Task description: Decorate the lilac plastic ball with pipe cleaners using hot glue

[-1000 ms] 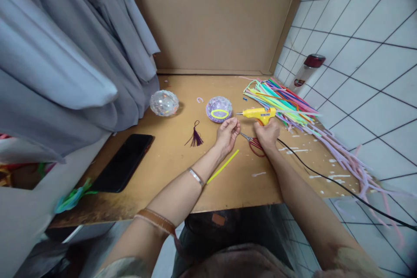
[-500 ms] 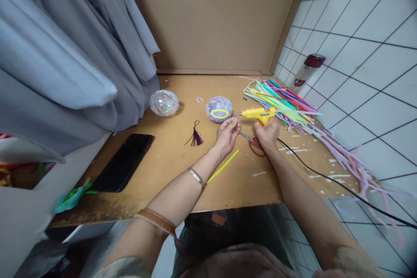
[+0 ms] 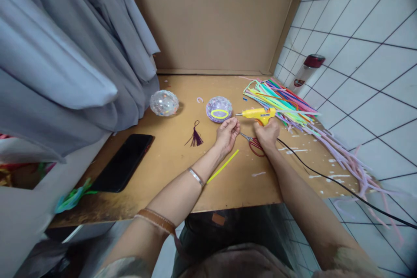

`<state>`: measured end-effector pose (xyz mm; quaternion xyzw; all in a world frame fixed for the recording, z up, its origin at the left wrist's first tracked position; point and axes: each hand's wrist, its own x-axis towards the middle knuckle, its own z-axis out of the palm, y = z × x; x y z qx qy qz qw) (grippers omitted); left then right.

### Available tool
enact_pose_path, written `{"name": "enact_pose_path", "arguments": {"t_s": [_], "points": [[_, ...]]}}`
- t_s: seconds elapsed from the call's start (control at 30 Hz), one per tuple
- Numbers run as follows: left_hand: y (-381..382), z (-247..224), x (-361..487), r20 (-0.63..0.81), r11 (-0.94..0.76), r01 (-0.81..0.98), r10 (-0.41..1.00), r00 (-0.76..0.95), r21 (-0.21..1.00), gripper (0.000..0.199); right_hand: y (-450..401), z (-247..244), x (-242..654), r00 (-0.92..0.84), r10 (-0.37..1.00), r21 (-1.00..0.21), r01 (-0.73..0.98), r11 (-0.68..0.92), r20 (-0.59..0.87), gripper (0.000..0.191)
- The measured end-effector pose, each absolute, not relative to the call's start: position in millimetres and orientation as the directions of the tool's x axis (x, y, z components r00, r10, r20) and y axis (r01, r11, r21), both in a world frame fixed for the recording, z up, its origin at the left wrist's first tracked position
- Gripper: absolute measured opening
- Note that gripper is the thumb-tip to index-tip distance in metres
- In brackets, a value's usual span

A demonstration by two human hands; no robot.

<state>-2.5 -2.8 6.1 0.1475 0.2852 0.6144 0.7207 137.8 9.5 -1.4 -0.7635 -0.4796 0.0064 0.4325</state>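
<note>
Right hand (image 3: 267,134) wrapped round the grip of a yellow plastic glue gun (image 3: 259,114), roughly level above the desk (image 3: 176,169), so its metal nozzle (image 3: 239,114) faces the left hand (image 3: 228,134). That one has thumb and forefinger brought together just beside the tip, likely for fine control; whether they pinch something small, I cannot tell. A whitish translucent glue stick (image 3: 296,113) juts from the gun's back, and a black cable (image 3: 325,177) trails off rightward, away from both palms.

Just beyond the left fingertips sits a rounded purple-and-clear ornament (image 3: 224,103) with a yellow oval ring (image 3: 220,118) at its front, seemingly within easy reach. Red-handled metal scissors (image 3: 253,139) lie between the wrists, and a straight yellow strip (image 3: 223,166) beside the left forearm. Further left are a dark purple tassel (image 3: 196,139) and a clear, speckled ball (image 3: 164,103); multicoloured fuzzy stems (image 3: 286,102) fill the right, apparently kept aside as stock.
</note>
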Motion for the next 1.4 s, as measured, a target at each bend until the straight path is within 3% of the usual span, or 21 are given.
{"name": "enact_pose_path", "arguments": {"t_s": [1.07,1.4], "points": [[-2.8,5.8,-1.5,-0.221,0.184,-0.806,0.973,0.067,0.562,0.019,6.7,5.2,135.3,0.572,0.732,-0.655,0.72,-0.23,0.371,0.048],[-3.8,6.4,-2.1,-0.222,0.189,-0.812,0.972,0.075,0.552,0.017,7.8,1.2,135.9,0.534,0.749,-0.653,0.735,-0.183,0.392,0.047]]}}
